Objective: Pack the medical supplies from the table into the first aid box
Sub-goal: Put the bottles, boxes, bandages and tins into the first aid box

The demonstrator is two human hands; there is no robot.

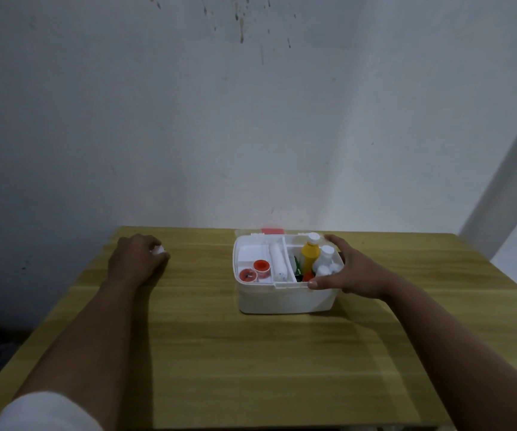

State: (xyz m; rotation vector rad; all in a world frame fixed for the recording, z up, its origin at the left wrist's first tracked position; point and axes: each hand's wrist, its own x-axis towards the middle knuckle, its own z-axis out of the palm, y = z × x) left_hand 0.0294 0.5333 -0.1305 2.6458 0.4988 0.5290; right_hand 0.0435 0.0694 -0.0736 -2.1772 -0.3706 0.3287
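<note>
An open white first aid box (282, 298) stands on the wooden table (251, 353), right of centre. Inside it are a yellow bottle (310, 253), small white bottles (325, 259), a white roll (277, 262) and two red-capped tape rolls (254, 270) in a tray. My right hand (349, 270) grips the box's right rim, thumb on the front edge. At the table's far left, my left hand (137, 259) is closed over a small white item (158, 250), which looks like cotton and is mostly hidden by the fingers.
The box's lid with a red latch (272, 230) lies open behind it against the stained white wall. The table's left edge runs close to my left forearm. A grey frame stands at the far right.
</note>
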